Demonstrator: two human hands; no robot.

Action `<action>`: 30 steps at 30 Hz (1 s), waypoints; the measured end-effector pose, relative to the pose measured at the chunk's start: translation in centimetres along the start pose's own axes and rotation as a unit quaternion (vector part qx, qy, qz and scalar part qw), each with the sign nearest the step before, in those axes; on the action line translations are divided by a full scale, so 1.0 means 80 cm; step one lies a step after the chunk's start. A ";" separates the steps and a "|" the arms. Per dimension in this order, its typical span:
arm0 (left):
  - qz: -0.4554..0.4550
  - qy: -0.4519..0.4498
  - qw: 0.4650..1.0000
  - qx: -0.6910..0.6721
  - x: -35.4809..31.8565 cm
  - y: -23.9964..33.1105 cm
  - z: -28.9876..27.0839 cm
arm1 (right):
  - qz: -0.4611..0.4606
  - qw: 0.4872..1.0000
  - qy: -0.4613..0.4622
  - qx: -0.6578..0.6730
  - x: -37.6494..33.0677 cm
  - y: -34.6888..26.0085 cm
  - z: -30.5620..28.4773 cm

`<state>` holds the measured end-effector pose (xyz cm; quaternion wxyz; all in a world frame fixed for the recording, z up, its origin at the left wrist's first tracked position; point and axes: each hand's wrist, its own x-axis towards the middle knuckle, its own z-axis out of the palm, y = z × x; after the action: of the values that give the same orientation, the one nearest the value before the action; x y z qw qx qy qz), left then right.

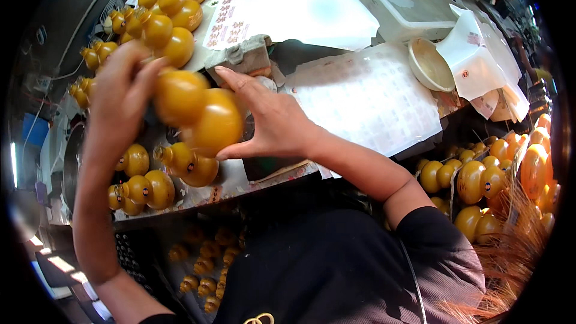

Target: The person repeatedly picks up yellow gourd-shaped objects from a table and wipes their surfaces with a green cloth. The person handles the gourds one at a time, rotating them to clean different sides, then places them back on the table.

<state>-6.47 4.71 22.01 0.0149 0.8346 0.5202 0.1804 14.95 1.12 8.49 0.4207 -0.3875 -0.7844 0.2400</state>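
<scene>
A glossy yellow gourd-shaped bottle (216, 123) is tilted in the air above the table's front edge, its wide base toward the right. My left hand (127, 78), blurred, is closed round its narrow neck end. At the base, my right hand (267, 114) has its thumb and fingers spread wide, with a gap between palm and bottle; the thumb tip is at or near the bottle's lower side. More gourd bottles (159, 189) with small dark labels lie below on the table edge. Behind the raised bottle sits a folded greyish cloth (243, 54).
Several gourd bottles (180, 48) crowd the table's far left. Sheets of printed decals (366, 102) cover the middle and right. A shallow bowl (431, 65) and a translucent plastic tub (399, 0) stand at the far right. Crated gourd bottles (471, 180) are low at right, and others (207, 264) below the table.
</scene>
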 end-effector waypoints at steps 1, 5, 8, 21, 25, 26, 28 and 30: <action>0.013 -0.001 0.999 -0.030 0.007 0.008 0.023 | 0.025 0.998 -0.057 0.011 0.003 0.002 0.003; 0.064 0.037 0.967 -0.243 0.021 -0.023 0.077 | 0.141 0.982 -0.108 0.059 -0.004 0.047 0.010; -0.002 0.011 0.999 -0.052 -0.029 -0.047 0.024 | 0.229 0.956 -0.123 0.134 -0.010 0.104 0.011; -0.143 -0.022 0.985 -0.091 -0.091 -0.068 0.089 | 0.232 0.929 -0.207 0.200 0.006 0.109 -0.010; -0.071 -0.011 0.995 -0.064 -0.043 -0.089 0.115 | 0.217 0.930 -0.223 0.195 0.008 0.117 -0.011; -0.059 -0.023 0.996 -0.064 -0.036 -0.098 0.122 | 0.218 0.930 -0.225 0.194 0.005 0.121 -0.009; -0.066 -0.025 0.996 -0.059 -0.028 -0.110 0.136 | 0.211 0.931 -0.232 0.185 0.002 0.126 -0.003; -0.065 -0.021 0.995 -0.071 -0.018 -0.110 0.142 | 0.205 0.950 -0.166 0.168 -0.011 0.112 -0.004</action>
<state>-11.07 9.36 9.14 0.0963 0.7995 0.5589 0.1977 19.16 5.65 1.98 0.2849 -0.4181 -0.6953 0.5104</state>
